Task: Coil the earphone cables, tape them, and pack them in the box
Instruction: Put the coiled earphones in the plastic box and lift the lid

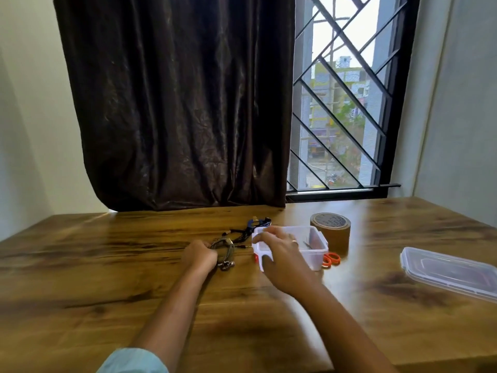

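Observation:
My left hand point(200, 255) grips a coiled grey earphone cable point(224, 250) on the wooden table; its earbuds stick out below the fist. My right hand point(278, 254) holds the near left corner of a clear plastic box point(314, 244) with red clips, fingers curled over its rim. Something dark lies inside the box. A loose black earphone cable point(239, 235) lies behind the coil. A roll of brown tape point(330, 227) stands just behind the box. Orange-handled scissors point(331, 259) lie to the right of the box.
The box's clear lid point(449, 271) lies at the table's right edge. A blue-and-black object point(256, 222) sits behind the cables. A dark curtain point(174, 103) and a barred window point(347, 103) stand behind the table point(107, 265).

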Demonstrator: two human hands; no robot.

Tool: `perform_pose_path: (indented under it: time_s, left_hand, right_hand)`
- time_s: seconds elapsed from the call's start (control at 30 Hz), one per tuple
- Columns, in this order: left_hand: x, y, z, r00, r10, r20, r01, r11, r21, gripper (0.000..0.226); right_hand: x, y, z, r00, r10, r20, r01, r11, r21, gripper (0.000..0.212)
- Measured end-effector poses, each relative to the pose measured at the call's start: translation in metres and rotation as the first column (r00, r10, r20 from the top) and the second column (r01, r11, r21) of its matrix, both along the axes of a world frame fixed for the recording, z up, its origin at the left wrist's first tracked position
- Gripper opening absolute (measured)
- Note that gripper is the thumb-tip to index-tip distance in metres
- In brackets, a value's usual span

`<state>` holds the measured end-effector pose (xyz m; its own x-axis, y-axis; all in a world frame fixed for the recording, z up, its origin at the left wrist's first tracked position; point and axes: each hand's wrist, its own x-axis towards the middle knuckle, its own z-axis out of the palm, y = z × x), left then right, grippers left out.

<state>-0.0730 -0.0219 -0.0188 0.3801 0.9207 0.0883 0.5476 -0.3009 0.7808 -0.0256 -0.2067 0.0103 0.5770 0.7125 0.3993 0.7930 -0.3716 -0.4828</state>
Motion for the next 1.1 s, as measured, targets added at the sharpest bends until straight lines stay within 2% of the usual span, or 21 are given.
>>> perform_pose_path:
  time_s: [0.07,0.17,0.27,0.33,0.43,0.5,0.63,0.73,0.83,0.97,1.1]
  left_hand:
    - [-0.001,-0.002,-0.004,0.988,-0.035,0.154,0.045,0.997,-0.064,0.025]
    - [-0.005,-0.008,-0.002,0.942,-0.085,0.324,0.119,0.989,-0.085,0.007]
    - [-0.010,-0.018,0.008,0.888,-0.119,0.444,0.160,0.985,-0.056,0.011]
    - [-0.012,-0.025,0.020,0.834,-0.134,0.536,0.198,0.978,-0.064,0.011]
    - [-0.011,-0.033,0.043,0.766,-0.215,0.606,0.318,0.946,-0.066,0.005]
    - [-0.009,-0.040,0.059,0.723,-0.288,0.628,0.406,0.913,-0.048,0.015]
    - [0.007,-0.049,0.077,0.722,-0.367,0.586,0.491,0.869,-0.060,0.019]
    - [0.029,-0.057,0.080,0.731,-0.401,0.553,0.522,0.850,-0.074,0.012]
    - [0.053,-0.067,0.078,0.772,-0.440,0.458,0.512,0.858,-0.038,0.011]
    - [0.074,-0.072,0.068,0.848,-0.439,0.296,0.460,0.888,0.000,0.015]
    - [0.082,-0.074,0.059,0.900,-0.430,0.070,0.424,0.901,0.087,0.015]
  right_hand:
    - [-0.003,0.016,-0.001,0.997,0.029,-0.075,-0.021,0.994,0.107,0.037]
    - [-0.001,0.032,0.006,0.995,0.020,-0.093,-0.001,0.980,0.198,0.031]
    - [0.002,0.042,0.016,0.983,0.039,-0.179,-0.002,0.979,0.206,0.033]
    - [0.006,0.046,0.021,0.974,0.057,-0.217,-0.004,0.971,0.240,0.027]
    - [0.017,0.044,0.030,0.959,0.079,-0.272,0.017,0.942,0.335,0.011]
    - [0.027,0.036,0.039,0.920,0.124,-0.372,0.043,0.911,0.409,0.009]
    - [0.058,0.017,0.051,0.852,0.117,-0.510,0.136,0.892,0.431,0.012]
    - [0.081,0.007,0.051,0.793,0.056,-0.606,0.225,0.898,0.378,0.011]
    - [0.099,-0.003,0.047,0.789,-0.063,-0.611,0.293,0.913,0.285,0.016]
    - [0.115,-0.011,0.037,0.833,-0.266,-0.485,0.352,0.931,0.095,0.023]
    - [0.113,-0.015,0.033,0.883,-0.453,-0.121,0.420,0.879,-0.227,0.030]
